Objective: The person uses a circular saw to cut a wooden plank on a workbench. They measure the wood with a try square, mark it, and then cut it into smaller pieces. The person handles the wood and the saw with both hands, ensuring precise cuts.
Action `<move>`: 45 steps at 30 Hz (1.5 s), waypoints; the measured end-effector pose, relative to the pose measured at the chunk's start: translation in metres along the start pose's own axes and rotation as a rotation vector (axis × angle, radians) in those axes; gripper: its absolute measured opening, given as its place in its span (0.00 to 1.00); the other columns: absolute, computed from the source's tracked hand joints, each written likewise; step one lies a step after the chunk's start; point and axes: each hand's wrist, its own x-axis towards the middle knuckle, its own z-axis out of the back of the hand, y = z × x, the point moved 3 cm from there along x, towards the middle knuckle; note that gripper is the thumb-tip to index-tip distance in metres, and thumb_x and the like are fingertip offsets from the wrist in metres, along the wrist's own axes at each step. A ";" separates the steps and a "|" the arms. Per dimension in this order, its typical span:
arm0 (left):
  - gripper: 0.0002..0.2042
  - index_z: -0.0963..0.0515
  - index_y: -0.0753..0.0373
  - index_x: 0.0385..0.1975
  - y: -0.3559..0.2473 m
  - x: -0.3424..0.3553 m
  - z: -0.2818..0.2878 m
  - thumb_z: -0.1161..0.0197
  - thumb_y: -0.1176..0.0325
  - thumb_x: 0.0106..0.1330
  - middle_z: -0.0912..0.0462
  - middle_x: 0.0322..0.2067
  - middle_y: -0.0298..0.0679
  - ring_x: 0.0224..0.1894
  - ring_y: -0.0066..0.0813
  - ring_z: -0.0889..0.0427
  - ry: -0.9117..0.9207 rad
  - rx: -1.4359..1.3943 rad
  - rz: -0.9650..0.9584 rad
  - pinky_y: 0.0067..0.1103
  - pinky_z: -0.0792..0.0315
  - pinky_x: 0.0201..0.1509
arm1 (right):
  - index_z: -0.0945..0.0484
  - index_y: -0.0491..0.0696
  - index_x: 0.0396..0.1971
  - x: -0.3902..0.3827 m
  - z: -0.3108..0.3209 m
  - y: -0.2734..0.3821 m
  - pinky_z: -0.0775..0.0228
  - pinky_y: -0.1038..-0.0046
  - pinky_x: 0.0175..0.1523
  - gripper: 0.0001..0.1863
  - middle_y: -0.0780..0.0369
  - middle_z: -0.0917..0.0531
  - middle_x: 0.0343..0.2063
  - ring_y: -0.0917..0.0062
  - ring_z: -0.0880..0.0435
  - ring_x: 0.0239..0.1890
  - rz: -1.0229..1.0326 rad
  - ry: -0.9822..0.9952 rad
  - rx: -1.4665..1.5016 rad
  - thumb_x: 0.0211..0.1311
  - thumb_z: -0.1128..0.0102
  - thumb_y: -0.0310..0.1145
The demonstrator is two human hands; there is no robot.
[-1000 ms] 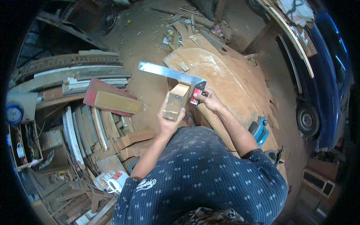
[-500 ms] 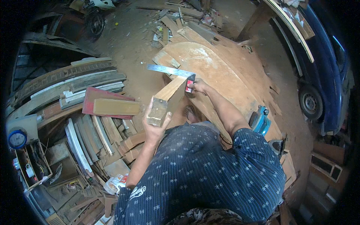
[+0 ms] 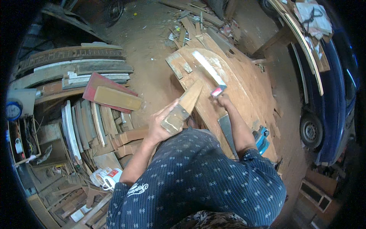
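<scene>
Left grip (image 3: 158, 124) clasps timber (image 3: 190, 97) — wooden box (image 3: 26, 160) contains white object (image 3: 18, 145).

Dim light; black corners; bent edges

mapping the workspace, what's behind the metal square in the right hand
A pale-patched wooden board shows behind the metal square; whatever lies directly behind it and the right hand is covered.

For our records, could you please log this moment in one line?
left hand: holds wood block; right hand: holds metal square; nearby: teal tool
</scene>
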 end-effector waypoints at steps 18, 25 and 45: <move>0.29 0.27 0.65 0.59 0.148 0.071 0.088 0.26 0.61 0.59 0.23 0.55 0.46 0.56 0.33 0.22 -0.626 0.025 0.261 0.28 0.25 0.57 | 0.27 0.37 0.41 -0.076 -0.065 0.095 0.28 0.57 0.47 0.31 0.46 0.20 0.37 0.51 0.19 0.41 0.693 -0.376 -0.343 0.42 0.25 0.44; 0.29 0.27 0.67 0.60 0.279 -0.106 -0.047 0.30 0.56 0.64 0.17 0.50 0.47 0.54 0.33 0.19 -0.148 -0.212 0.725 0.28 0.25 0.59 | 0.29 0.40 0.41 -0.085 -0.087 -0.021 0.30 0.58 0.43 0.30 0.49 0.23 0.33 0.55 0.22 0.38 0.497 -0.531 -0.515 0.47 0.26 0.45; 0.27 0.21 0.62 0.51 0.244 -0.083 -0.091 0.33 0.47 0.61 0.16 0.48 0.47 0.52 0.42 0.17 0.000 0.030 0.659 0.32 0.24 0.56 | 0.33 0.36 0.59 -0.434 0.025 0.295 0.40 0.61 0.67 0.35 0.50 0.25 0.52 0.59 0.29 0.60 1.980 -0.536 -0.171 0.58 0.31 0.41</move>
